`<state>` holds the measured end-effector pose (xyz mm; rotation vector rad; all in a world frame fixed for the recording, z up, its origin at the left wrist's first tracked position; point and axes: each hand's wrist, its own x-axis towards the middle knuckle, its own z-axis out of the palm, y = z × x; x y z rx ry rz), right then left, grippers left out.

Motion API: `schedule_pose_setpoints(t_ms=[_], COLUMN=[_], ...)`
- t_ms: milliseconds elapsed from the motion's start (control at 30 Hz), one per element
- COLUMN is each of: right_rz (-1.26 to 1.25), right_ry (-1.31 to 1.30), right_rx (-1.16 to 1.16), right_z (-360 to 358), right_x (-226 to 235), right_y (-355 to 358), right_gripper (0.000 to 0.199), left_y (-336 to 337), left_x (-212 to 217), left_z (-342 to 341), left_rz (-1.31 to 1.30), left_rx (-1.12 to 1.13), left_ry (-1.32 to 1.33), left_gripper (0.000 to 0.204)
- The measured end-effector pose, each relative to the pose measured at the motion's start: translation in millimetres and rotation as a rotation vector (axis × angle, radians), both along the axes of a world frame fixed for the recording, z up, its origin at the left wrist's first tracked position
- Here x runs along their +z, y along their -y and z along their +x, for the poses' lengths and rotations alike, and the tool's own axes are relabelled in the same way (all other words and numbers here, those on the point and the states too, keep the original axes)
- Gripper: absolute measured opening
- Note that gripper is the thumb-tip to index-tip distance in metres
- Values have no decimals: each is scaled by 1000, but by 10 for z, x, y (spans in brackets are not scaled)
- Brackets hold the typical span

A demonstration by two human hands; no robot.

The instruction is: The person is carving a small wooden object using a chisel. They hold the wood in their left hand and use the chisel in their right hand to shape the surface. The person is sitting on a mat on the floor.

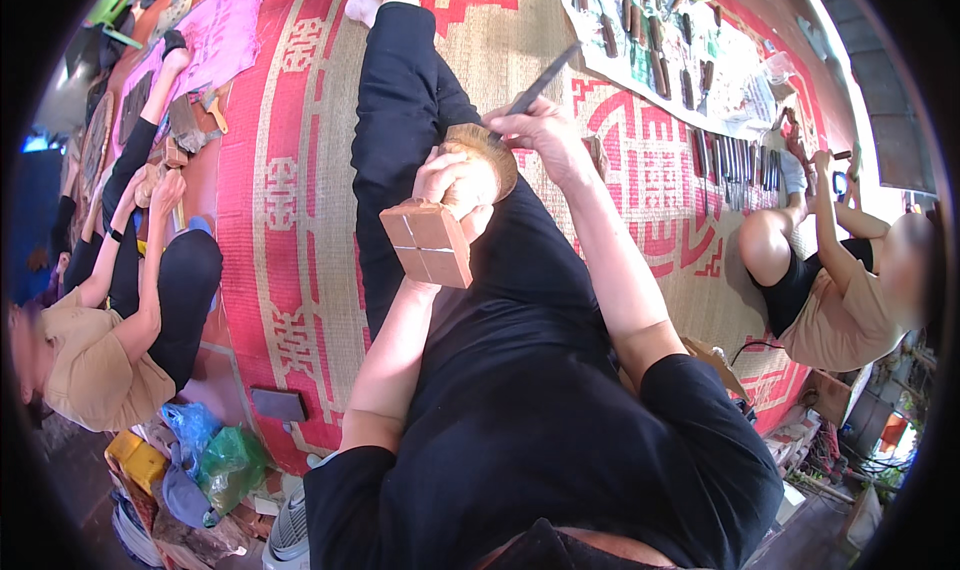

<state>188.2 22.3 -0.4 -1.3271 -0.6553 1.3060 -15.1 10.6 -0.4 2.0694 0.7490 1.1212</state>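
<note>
My left hand [452, 182] is wrapped round the narrow middle of a wooden carving [428, 248]. Its square base, marked with a pale cross of lines, faces up toward me, and its rounded end lies beyond my fingers over my thigh. In my right hand [550, 138] is a long, dark, flat file [545, 82], pinched near its lower end and slanting up to the right. The file's lower end meets the rounded part of the carving or lies just above it; I cannot tell which.
I sit on a red and straw-coloured mat [270, 100]. Several carving tools lie on a pale cloth [625, 65] at the far right, with more in a row [738, 160] nearer. Co-workers sit at left and right. A dark flat block [278, 405] and plastic bags [228, 465] lie at left.
</note>
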Motion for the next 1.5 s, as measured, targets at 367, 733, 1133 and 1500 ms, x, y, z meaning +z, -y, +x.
schedule_pose_setpoints(t_ms=[367,733,1133,1500], right_rz=[22,1,-42,-31], right_ry=[-10,-3,4,82], right_rx=[-70,-69,-68,-17], right_z=[61,137,90,1], right_x=[-61,-172,-48,-44], right_y=[-78,-166,-164,-159], right_gripper=[15,13,14,17], left_y=[4,47,37,8], left_x=[22,50,-10,-60], left_z=[5,47,14,50], left_rz=[-2,-44,-33,0], left_rx=[-1,-18,-9,3], left_ry=[33,130,73,81], left_gripper=[31,38,42,39])
